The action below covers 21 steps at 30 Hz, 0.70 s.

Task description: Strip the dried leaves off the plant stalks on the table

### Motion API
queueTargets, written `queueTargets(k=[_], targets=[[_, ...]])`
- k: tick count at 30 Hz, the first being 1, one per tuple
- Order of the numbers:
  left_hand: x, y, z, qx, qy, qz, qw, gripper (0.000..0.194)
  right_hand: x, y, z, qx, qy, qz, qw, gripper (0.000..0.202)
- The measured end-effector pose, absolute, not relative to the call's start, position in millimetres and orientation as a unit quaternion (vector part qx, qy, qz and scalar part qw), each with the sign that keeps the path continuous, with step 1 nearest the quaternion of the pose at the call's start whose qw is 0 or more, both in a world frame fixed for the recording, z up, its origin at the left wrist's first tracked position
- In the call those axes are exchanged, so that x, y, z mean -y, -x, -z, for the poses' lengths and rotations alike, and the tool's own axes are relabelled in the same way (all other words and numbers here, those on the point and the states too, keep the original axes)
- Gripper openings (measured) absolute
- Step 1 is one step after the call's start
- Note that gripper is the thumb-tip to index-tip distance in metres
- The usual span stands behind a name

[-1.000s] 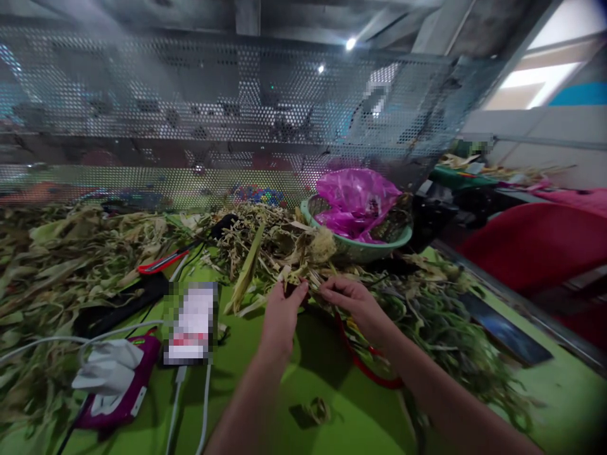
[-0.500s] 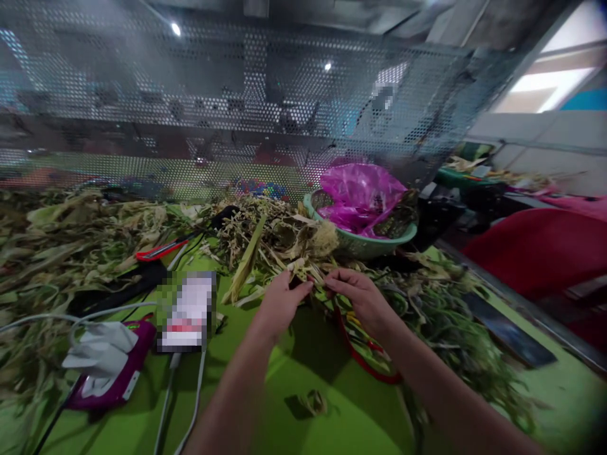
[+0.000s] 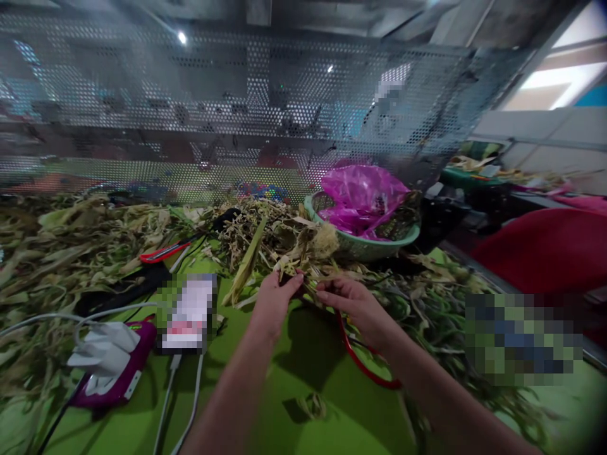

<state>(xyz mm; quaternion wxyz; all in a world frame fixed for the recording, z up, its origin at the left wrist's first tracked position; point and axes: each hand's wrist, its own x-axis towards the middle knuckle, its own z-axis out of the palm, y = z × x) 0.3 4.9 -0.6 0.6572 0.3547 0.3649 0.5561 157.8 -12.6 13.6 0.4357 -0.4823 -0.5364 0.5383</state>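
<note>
Since the last half second, not a whole lot has moved: the left hand (image 3: 272, 303) has come up a touch and the right hand (image 3: 358, 306) has dipped slightly, but they're basically at the same spot, fingertips near each other. The left has its thumb and fingers closed on a little bunch of pale husk strips (image 3: 288, 265). The right is in a narrow pinch just beside it, and honestly I can't tell if a strand is caught in there. My read: it's the same fiddly fingertip work as a moment ago, no new stage yet.

Those strips sit right at the near edge of a dried husk pile (image 3: 282, 234), with one long yellowish leaf (image 3: 247, 265) leaning out of it on the left. Under the right wrist there's a red hoop (image 3: 365, 370), and a small husk curl (image 3: 313, 406) lies nearer on the green table (image 3: 270, 423). Further out: a green basket (image 3: 370, 251) holding a purple bag (image 3: 363, 193), and a red cutter (image 3: 165, 251) over left.
</note>
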Motion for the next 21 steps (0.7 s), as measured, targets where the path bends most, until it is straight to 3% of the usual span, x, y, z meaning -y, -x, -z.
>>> queueTargets(k=[13, 21], targets=[[-5.2, 0.5, 5.9, -0.357, -0.423, -0.519, 0.651, 0.024, 6.9, -164.8, -12.3, 0.541, 0.49, -0.498, 0.468, 0.011], [-0.9, 0.0, 0.6, -0.34, -0.45, -0.488, 0.666, 0.027, 4.9, -164.1, -7.9, 0.513, 0.506, -0.465, 0.514, 0.024]])
